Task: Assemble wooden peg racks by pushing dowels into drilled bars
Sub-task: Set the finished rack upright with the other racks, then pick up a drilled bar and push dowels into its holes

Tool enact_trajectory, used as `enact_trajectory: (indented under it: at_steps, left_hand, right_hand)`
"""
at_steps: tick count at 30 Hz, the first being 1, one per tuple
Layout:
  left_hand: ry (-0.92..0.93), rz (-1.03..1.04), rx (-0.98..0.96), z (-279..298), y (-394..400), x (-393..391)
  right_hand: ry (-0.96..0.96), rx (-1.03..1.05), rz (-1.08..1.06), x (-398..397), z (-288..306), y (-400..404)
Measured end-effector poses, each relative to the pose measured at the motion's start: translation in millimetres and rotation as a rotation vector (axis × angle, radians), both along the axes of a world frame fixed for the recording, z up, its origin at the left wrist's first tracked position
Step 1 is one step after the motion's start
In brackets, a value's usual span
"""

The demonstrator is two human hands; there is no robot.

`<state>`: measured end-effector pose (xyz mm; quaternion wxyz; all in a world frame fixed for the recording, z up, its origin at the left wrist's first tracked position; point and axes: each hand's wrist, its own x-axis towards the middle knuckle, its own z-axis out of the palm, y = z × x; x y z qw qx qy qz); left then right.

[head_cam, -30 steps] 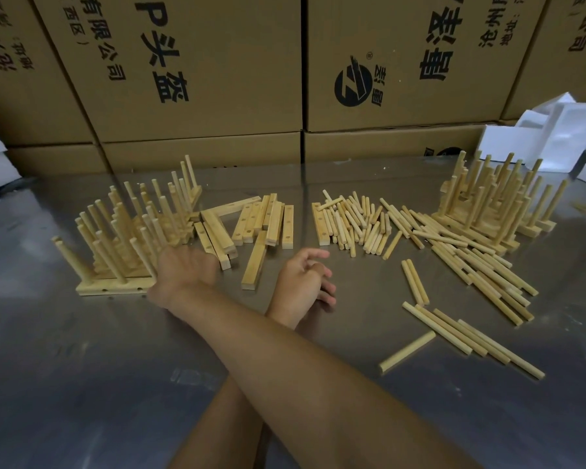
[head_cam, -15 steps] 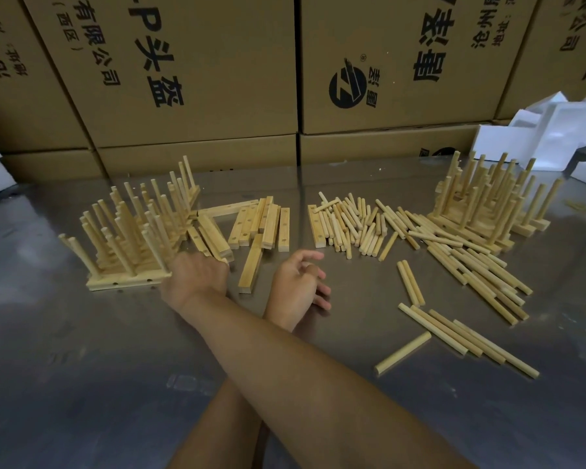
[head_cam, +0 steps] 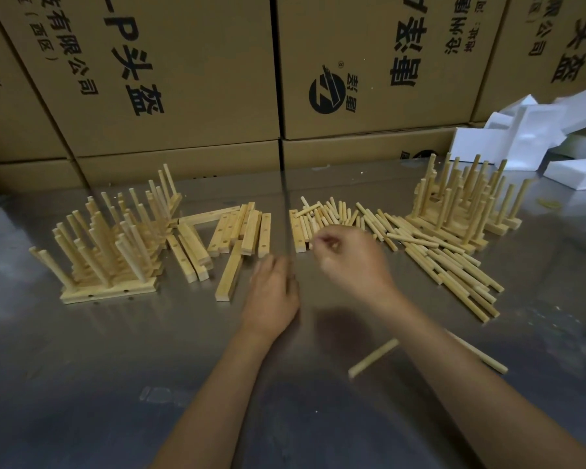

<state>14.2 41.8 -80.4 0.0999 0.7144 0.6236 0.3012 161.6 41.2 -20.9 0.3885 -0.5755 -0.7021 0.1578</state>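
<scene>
Head view looks down on a shiny metal table backed by stacked cardboard boxes, with white foam pieces at the far right. Finished racks stand in a cluster at the left, pegs slanting upward, and a second cluster of racks stands far right. A second ago the arms were crossed, the right hand set against the left cluster; now they are uncrossed, which suggests one rack has been set down and a fresh one is starting. Between the clusters lie loose drilled bars, most with long axes running away from the viewer, holes facing up; one bar lies nearer, angled slightly right at its far end. Dowels are scattered right of centre, the long ones fanning toward the near right, the short ones pointing roughly away. The right hand hovers over the short dowels, fingers curled; motion blur hides whether it pinches one. The left hand rests flat and relaxed on the table near the angled bar, holding nothing. A stray dowel lies close to the viewer.
</scene>
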Motion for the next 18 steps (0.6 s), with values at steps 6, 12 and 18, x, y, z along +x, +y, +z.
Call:
enact_trajectory:
  at_steps: [6, 12, 18]
  left_hand:
    - [-0.032, 0.192, -0.068, 10.7, 21.5, 17.0]
    - [0.335, 0.353, -0.088, 12.4, 51.4, 33.2]
    - [0.219, 0.461, -0.037, 10.4, 61.4, 33.2]
  right_hand:
    - [0.064, -0.124, -0.244, 79.3, -24.2, 11.5]
    - [0.126, -0.162, -0.279, 88.8, -30.5, 17.7]
    - [0.149, -0.128, -0.238, 83.9, -25.2, 16.6]
